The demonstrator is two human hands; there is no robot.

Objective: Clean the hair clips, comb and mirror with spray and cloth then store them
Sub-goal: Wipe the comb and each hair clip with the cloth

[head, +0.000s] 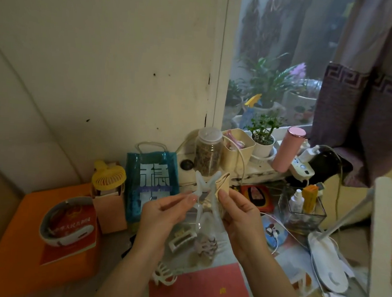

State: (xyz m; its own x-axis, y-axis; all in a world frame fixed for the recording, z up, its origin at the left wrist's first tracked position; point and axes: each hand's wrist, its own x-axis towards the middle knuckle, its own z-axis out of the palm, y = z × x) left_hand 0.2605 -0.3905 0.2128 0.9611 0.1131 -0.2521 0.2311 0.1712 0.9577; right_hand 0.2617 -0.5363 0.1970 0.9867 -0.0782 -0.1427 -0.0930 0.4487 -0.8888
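Translucent plastic, a pale hair clip (202,195), was held up over the cluttered table (122,241) between both hands. It was pinched at its left side by the left hand (161,212), while a folded beige cloth (223,182) was pinched against it by the right hand (239,214). A slip could be caused by so light a hold, and the clip dropped among the other clips (192,240) below. No comb or mirror could be made out; the spray could not be identified with certainty.
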